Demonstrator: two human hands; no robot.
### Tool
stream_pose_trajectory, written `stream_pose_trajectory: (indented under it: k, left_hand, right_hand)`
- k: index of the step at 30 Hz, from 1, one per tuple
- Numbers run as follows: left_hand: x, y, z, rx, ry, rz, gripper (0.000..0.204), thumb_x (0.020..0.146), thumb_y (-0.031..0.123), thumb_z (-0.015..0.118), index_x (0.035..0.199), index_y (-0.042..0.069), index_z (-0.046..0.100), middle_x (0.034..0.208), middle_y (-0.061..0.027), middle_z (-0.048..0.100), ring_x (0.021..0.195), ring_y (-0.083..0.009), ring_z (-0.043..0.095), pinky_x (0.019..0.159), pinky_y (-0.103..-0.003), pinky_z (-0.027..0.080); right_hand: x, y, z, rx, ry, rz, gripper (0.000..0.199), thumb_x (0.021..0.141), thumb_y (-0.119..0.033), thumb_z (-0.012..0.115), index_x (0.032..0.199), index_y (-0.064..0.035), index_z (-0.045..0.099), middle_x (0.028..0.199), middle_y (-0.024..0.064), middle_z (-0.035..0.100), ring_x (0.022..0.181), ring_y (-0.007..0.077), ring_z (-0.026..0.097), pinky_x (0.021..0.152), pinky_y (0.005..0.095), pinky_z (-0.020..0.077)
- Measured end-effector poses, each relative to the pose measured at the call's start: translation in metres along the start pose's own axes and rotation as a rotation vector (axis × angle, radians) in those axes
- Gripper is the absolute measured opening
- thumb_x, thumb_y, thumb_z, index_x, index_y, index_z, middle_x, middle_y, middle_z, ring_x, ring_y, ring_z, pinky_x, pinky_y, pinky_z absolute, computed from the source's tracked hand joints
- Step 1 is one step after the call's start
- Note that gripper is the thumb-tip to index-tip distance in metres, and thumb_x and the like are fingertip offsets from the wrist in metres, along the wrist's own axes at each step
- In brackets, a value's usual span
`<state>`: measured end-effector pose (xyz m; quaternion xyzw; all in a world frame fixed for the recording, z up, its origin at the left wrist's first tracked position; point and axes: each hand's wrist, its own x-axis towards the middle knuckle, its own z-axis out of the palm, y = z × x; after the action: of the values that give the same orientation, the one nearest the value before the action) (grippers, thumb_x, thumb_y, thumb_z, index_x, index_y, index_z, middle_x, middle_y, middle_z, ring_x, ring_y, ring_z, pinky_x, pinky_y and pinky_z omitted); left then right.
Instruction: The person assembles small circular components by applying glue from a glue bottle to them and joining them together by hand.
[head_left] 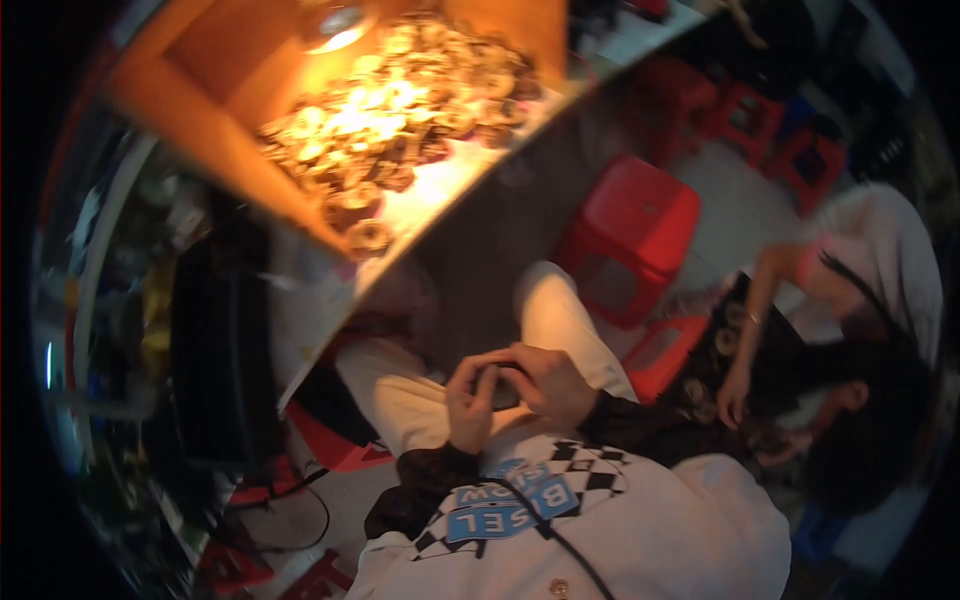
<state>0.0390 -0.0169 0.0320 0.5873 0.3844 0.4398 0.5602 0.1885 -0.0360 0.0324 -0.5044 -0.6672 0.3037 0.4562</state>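
Note:
My left hand [468,402] and my right hand [552,384] meet in front of my body, over my lap, with the fingers bent and touching. Between them shows a small dark patch; whether it is a held thing or just shadow is too blurred to tell. Beneath the hands are my pale trousers [395,395]. Ahead and to the left, apart from my hands, a heap of round, ring-like pieces [400,100] lies in an orange-brown wooden box [200,130] under a bright lamp [340,25].
The table edge [470,185] runs diagonally ahead of my knees. A red plastic stool [640,215] stands beyond my right knee, with more red stools [745,120] behind. At right a co-worker [870,250] bends over similar round pieces [725,340]. A black boxy thing [220,350] is at left.

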Motion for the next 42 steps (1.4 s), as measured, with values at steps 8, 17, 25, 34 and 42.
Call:
stream_pose_trajectory:
  k: [8,17,25,34,42]
  left_hand:
    - [-0.006,0.016,0.017,0.197,-0.22,-0.128,0.016,0.096,0.009,0.048,0.1,-0.001,0.06,0.086,0.0016,0.058,0.08,-0.0046,0.05,0.071,-0.018,0.039]
    - [0.004,0.023,0.054,0.33,-0.315,-0.054,0.014,0.095,0.005,0.048,0.1,-0.001,0.06,0.084,0.0008,0.058,0.076,-0.0038,0.049,0.066,-0.017,0.038]
    - [0.011,0.018,0.068,0.412,-0.342,-0.033,0.015,0.096,0.006,0.048,0.099,-0.001,0.06,0.083,0.002,0.058,0.075,-0.0033,0.048,0.065,-0.016,0.036]
    - [0.014,0.013,0.063,0.396,-0.287,-0.035,0.015,0.095,0.003,0.048,0.1,-0.002,0.061,0.086,-0.0018,0.06,0.077,-0.0061,0.052,0.069,-0.018,0.041]
    - [0.009,0.017,0.055,0.337,-0.245,-0.084,0.017,0.096,0.006,0.047,0.101,-0.003,0.06,0.092,-0.0035,0.062,0.081,-0.0072,0.053,0.074,-0.019,0.042]
  right_hand:
    - [-0.038,0.003,-0.009,0.049,0.089,0.143,0.015,0.08,-0.01,0.06,0.082,-0.0014,0.049,0.073,0.0173,0.059,0.069,0.0374,0.06,0.058,0.0426,0.0464]
    - [-0.058,-0.001,-0.032,0.076,0.354,0.196,0.015,0.075,-0.004,0.063,0.081,-0.0026,0.049,0.07,0.0154,0.059,0.067,0.0367,0.06,0.056,0.0417,0.0458]
    - [-0.06,0.011,-0.037,0.104,0.419,0.232,0.013,0.076,-0.004,0.063,0.079,-0.002,0.05,0.07,0.0173,0.059,0.069,0.0379,0.06,0.058,0.0424,0.0458]
    - [-0.052,0.015,-0.033,0.151,0.347,0.297,0.014,0.076,-0.005,0.064,0.079,-0.0016,0.05,0.072,0.018,0.06,0.071,0.0379,0.06,0.06,0.0428,0.0467]
    - [-0.051,0.013,-0.023,0.138,0.373,0.22,0.017,0.076,-0.006,0.065,0.084,-0.0011,0.05,0.077,0.0162,0.062,0.073,0.0378,0.061,0.062,0.0423,0.0481]
